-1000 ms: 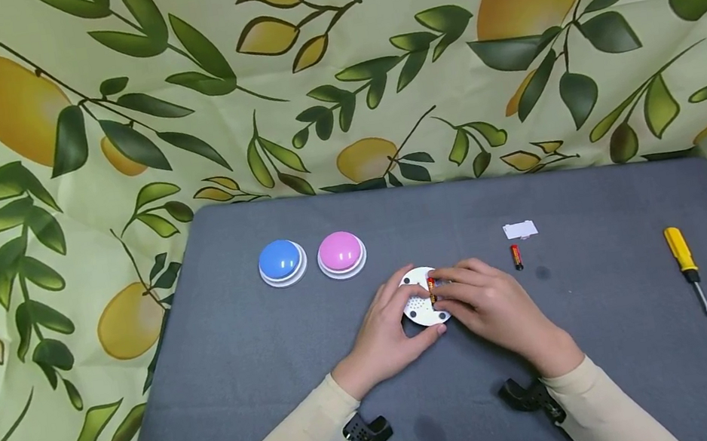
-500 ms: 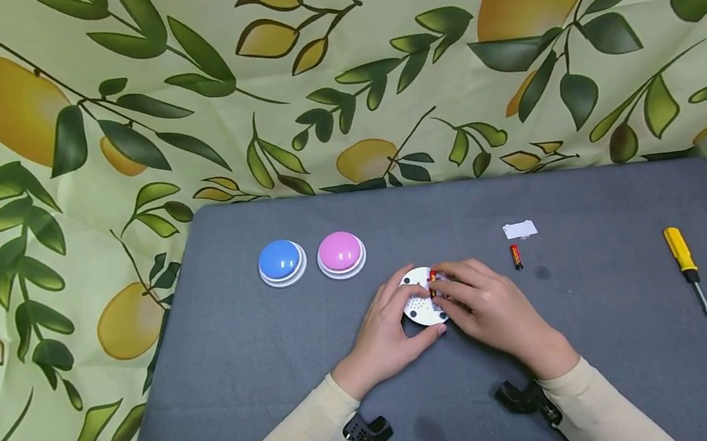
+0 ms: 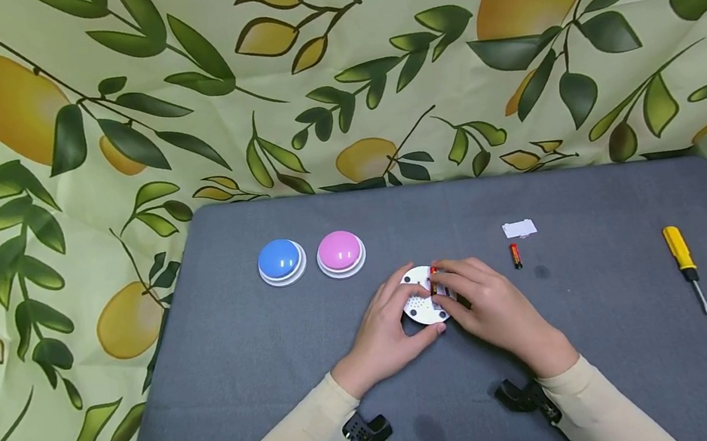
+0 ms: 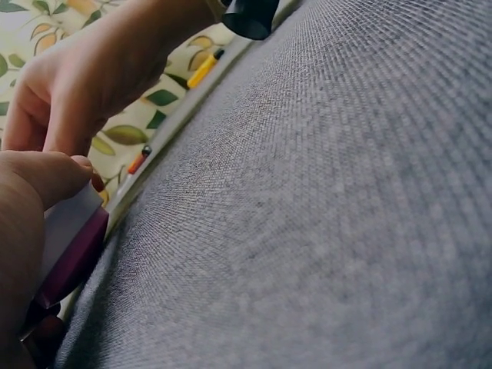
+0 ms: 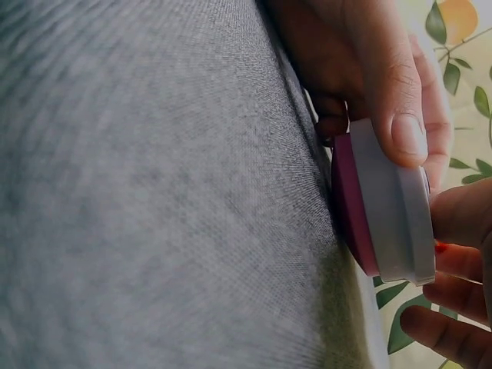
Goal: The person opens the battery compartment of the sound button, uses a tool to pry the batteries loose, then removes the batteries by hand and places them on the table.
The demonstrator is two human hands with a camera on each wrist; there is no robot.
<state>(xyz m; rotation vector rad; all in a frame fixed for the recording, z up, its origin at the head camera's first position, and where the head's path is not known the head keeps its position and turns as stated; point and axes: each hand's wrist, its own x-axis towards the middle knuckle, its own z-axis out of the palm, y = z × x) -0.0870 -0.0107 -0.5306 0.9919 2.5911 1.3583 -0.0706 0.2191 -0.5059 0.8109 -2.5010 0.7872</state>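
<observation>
A round push button [image 3: 418,311] lies upside down, its white underside with dark feet facing up. In the right wrist view its dark pink dome [image 5: 353,207] points down to the table. My left hand [image 3: 380,332] holds it by the rim, fingers on the far side and thumb at the near edge. My right hand [image 3: 498,307] bends over the right part of the underside, its fingertips on a red and black battery [image 3: 434,283] at the battery compartment. The fingers partly hide the battery and the compartment.
A blue push button [image 3: 280,259] and a pink one [image 3: 340,251] stand dome up at the back left. Toward the back right lie a white battery cover [image 3: 519,229] and a loose battery [image 3: 516,256]. A yellow-handled screwdriver [image 3: 680,251] lies far right.
The battery under my right fingers has shifted slightly toward the back, and those fingers have adjusted around it. My left hand and the push button stay in place.
</observation>
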